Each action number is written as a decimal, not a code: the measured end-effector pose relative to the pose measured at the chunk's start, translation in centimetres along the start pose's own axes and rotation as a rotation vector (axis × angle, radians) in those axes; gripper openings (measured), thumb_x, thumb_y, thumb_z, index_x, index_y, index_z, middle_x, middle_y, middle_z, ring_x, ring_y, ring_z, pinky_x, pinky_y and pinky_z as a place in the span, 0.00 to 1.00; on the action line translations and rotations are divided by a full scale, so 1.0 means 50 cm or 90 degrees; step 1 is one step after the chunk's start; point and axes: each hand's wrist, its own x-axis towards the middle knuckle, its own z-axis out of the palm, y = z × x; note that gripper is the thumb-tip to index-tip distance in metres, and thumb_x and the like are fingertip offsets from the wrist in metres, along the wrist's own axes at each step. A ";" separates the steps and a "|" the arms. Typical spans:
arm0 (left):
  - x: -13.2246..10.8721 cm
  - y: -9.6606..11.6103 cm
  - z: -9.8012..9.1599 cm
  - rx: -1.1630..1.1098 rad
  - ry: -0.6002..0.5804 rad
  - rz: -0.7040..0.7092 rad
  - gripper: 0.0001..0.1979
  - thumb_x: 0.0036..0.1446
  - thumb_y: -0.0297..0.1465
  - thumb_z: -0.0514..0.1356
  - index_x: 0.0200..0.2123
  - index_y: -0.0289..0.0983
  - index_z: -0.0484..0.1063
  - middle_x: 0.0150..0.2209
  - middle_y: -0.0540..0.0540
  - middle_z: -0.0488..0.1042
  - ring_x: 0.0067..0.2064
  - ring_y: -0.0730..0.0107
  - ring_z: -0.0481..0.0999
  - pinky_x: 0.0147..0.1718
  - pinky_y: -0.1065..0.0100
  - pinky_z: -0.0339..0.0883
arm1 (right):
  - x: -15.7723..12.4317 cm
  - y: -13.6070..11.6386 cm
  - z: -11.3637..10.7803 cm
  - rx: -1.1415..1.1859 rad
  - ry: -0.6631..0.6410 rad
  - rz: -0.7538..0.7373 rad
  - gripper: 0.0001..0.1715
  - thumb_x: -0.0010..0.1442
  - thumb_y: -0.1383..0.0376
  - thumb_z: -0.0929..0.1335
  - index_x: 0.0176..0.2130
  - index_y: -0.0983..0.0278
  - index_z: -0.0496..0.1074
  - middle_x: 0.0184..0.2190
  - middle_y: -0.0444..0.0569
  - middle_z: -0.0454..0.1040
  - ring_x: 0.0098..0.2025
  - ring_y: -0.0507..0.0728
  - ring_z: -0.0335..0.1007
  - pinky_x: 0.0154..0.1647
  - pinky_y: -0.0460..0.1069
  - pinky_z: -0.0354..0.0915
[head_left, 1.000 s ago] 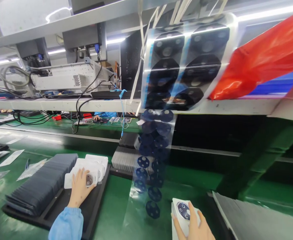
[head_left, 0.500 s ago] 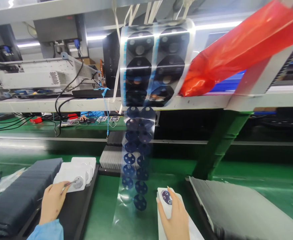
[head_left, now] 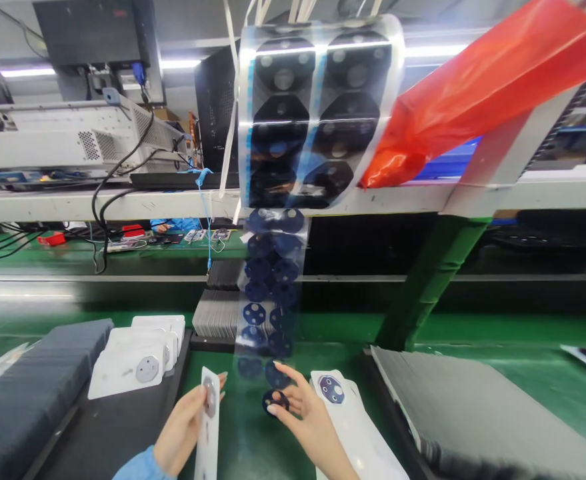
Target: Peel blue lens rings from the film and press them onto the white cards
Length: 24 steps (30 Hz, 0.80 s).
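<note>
The clear film strip hung from its roll toward the green worktop. At its lower end, the right hand had a dark disc pinched between thumb and fingers, the index fingertip by another disc just above. Whether the pinched disc was wholly free of the film could not be told. A light grip by the rim suited it best, since it looked thin and likely to curl; a slow, even pull would have risked its neighbour least.

Just left of the strip, the left hand was clamped on a white panel, thumb on one side and fingers on the other, the panel nearly edge-on to the view. The thumb lay by the round grey patch; a lower grip would have kept that spot cleaner.

Farther left of the strip, overlapping white cards lay on a black tray. To the strip's right was a panel pile, best left unbumped by the right wrist.
</note>
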 end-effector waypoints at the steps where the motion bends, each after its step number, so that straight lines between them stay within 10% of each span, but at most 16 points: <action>1: -0.004 -0.003 0.003 0.014 -0.028 -0.010 0.25 0.49 0.46 0.67 0.45 0.35 0.79 0.56 0.36 0.71 0.61 0.48 0.65 0.62 0.55 0.55 | 0.005 0.000 0.000 -0.002 -0.017 0.018 0.34 0.48 0.61 0.73 0.54 0.61 0.67 0.29 0.44 0.76 0.38 0.59 0.77 0.46 0.55 0.70; 5: -0.017 -0.012 0.016 0.080 -0.069 -0.070 0.21 0.50 0.46 0.67 0.40 0.35 0.80 0.43 0.39 0.79 0.43 0.58 0.77 0.45 0.65 0.68 | 0.010 0.028 0.011 0.025 -0.036 0.054 0.25 0.46 0.62 0.73 0.46 0.62 0.71 0.27 0.43 0.76 0.34 0.57 0.76 0.41 0.50 0.70; 9: -0.012 -0.038 0.020 0.171 -0.050 -0.114 0.21 0.46 0.47 0.69 0.29 0.33 0.77 0.24 0.46 0.75 0.24 0.72 0.70 0.25 0.73 0.60 | 0.004 0.079 0.021 0.029 -0.061 0.091 0.18 0.44 0.67 0.72 0.39 0.61 0.71 0.26 0.41 0.75 0.29 0.54 0.74 0.33 0.46 0.68; 16: -0.008 -0.048 0.019 0.268 -0.082 -0.113 0.21 0.46 0.48 0.68 0.30 0.33 0.78 0.26 0.46 0.75 0.27 0.71 0.70 0.27 0.73 0.59 | -0.007 0.086 0.026 0.008 -0.080 0.120 0.26 0.42 0.70 0.71 0.44 0.61 0.72 0.25 0.40 0.75 0.28 0.54 0.75 0.31 0.46 0.68; 24: -0.027 -0.036 0.043 0.110 -0.062 -0.094 0.20 0.46 0.45 0.69 0.30 0.33 0.76 0.25 0.46 0.74 0.25 0.73 0.69 0.26 0.74 0.60 | -0.026 0.039 0.034 -0.075 -0.071 -0.025 0.08 0.55 0.61 0.71 0.35 0.61 0.76 0.31 0.47 0.81 0.36 0.59 0.78 0.40 0.50 0.72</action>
